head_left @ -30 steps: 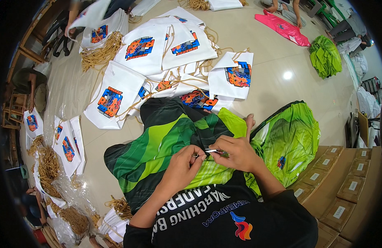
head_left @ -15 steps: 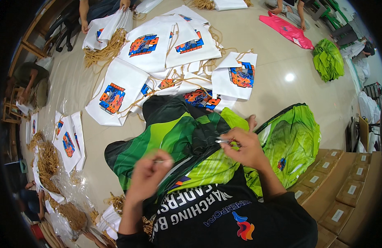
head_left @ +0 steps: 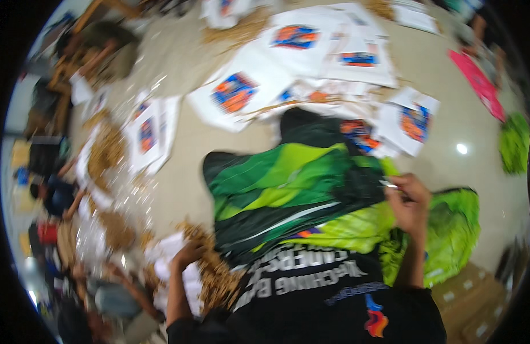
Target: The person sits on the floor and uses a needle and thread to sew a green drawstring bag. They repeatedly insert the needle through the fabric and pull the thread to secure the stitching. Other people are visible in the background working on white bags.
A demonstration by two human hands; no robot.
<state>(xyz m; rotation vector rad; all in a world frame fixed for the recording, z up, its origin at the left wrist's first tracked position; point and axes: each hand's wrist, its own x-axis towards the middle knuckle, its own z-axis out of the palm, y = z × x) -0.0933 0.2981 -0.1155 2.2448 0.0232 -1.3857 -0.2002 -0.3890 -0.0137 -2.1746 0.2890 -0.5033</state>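
My right hand [head_left: 411, 203] is closed on a small silver metal tool [head_left: 387, 184], perhaps thread snips; its tip points left over the garment on my lap. That garment [head_left: 276, 172] is green, lime and black, lies rumpled across my legs and looks like a sports jersey. My left hand [head_left: 190, 254] reaches down at my left side, over a stack of white drawstring bags [head_left: 172, 252] with bunched tan cords [head_left: 210, 272]. Motion smears its fingers, so I cannot tell whether they grip anything.
White printed bags [head_left: 242, 94] with cords spread over the floor ahead. A lime garment [head_left: 454, 235] lies at my right, beside cardboard boxes [head_left: 468, 292]. Farther right are a pink garment [head_left: 477, 83] and a green pile [head_left: 514, 143]. Several people sit at the left among cord bundles [head_left: 107, 152].
My left hand has left the garment and gone down left to the bags and cords. My right hand still holds the metal tool. The view has swung left.
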